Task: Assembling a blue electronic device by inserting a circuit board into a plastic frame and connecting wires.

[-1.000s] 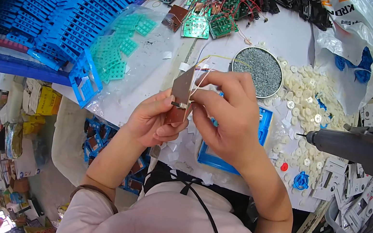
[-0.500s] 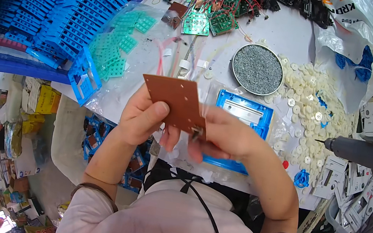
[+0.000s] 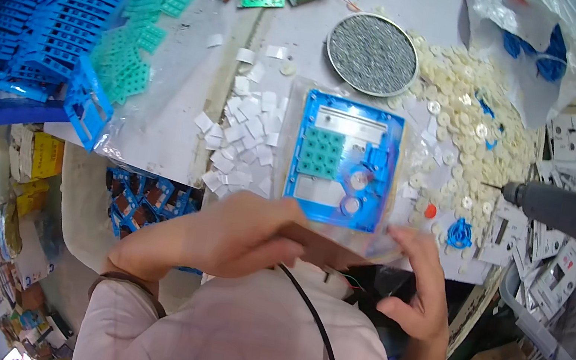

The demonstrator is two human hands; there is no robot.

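My left hand [image 3: 241, 237] is closed on a brown circuit board [image 3: 333, 250], gripping its left end close to my body. The board is tilted and seen nearly edge-on, with thin wires by its lower edge. To the right of it, my right hand [image 3: 421, 288] is open, thumb and fingers apart, with nothing in it. Just beyond both hands a blue plastic housing [image 3: 388, 173] lies on the table. Set in its left half is a teal rubber keypad [image 3: 321, 153]; pale round pieces sit at its lower right.
Small white squares [image 3: 247, 128] lie left of the housing. Beyond it stands a round tin of grey screws [image 3: 373, 54]. Cream discs [image 3: 456, 116] spread rightward, near a power screwdriver [image 3: 562, 208]. Teal keypads [image 3: 133, 42] and stacked blue housings [image 3: 66, 9] fill the left.
The brown board has come down toward my body and turned nearly edge-on. My right hand has let go of it and moved right. The housing is now uncovered, and the view has shifted.
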